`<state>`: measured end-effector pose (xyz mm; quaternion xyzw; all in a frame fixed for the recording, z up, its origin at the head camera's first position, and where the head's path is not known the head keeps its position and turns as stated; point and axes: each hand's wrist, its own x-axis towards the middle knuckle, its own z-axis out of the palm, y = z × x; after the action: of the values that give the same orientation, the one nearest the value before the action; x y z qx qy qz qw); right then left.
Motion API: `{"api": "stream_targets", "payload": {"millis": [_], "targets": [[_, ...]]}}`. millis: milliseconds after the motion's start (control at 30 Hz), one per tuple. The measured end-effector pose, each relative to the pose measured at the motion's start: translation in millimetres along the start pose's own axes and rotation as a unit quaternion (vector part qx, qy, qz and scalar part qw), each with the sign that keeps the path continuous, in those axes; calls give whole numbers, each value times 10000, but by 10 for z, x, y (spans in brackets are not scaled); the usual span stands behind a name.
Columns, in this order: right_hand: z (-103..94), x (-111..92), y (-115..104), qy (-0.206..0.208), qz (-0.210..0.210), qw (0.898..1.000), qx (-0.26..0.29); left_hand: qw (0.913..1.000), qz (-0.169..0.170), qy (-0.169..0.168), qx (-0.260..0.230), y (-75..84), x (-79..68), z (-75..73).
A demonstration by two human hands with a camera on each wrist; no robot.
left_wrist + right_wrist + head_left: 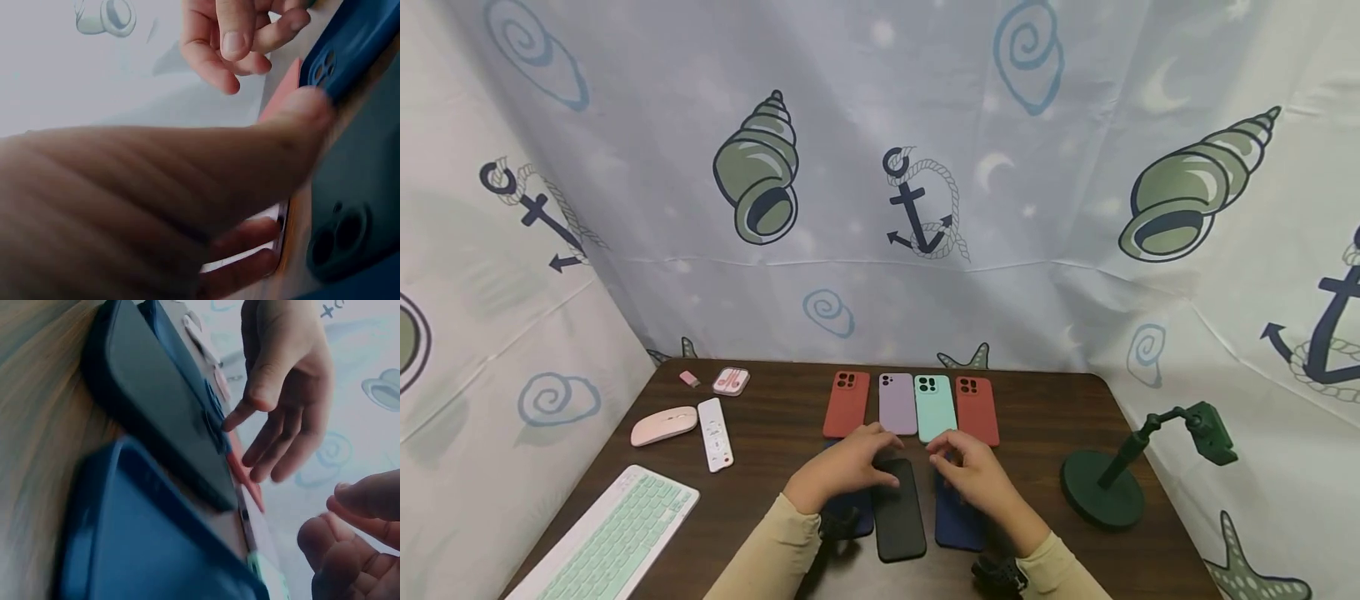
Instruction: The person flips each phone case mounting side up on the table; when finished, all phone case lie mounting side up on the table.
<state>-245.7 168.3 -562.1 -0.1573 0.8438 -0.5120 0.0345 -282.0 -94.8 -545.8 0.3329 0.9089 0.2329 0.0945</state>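
Observation:
Three phone cases lie in a front row on the brown table: a blue one (859, 515) at left, a black one (900, 521) in the middle and another blue one (958, 523) at right. My left hand (844, 468) hovers over the left blue case, its thumb reaching across the black case's upper part. Relaxed fingers on my right hand (976, 477) bend above the right blue case, with nothing held between them. In the right wrist view, the blue case (169, 544) lies hollow side up, beside the black case (156, 400).
Behind the hands stand a red case (847, 400), a purple case (897, 408), a mint case (934, 407) and another red case (976, 408), lying flat. Leftward are a keyboard (617, 533), mouse (664, 426) and white remote (715, 435); rightward, a green lamp (1105, 492).

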Motion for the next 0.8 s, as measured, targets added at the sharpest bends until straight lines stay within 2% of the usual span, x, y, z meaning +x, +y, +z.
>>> {"api": "stream_targets", "payload": {"millis": [133, 300, 500, 633, 800], "targets": [[185, 76, 46, -7, 49, 10000, 41, 9992, -312, -246, 101, -38, -20, -3], [336, 52, 215, -127, 528, 9985, 71, 9959, -471, -640, 436, -10, -34, 84], [352, 70, 318, -185, 610, 9980, -7, 9951, -541, -551, 620, -47, -23, 196], [341, 111, 299, -344, 639, 9973, 69, 9940, -613, -520, 747, -79, -1, 175], [320, 135, 305, -351, 556, 9978, -101, 9938, -639, -545, 734, -52, 27, 149]]}}
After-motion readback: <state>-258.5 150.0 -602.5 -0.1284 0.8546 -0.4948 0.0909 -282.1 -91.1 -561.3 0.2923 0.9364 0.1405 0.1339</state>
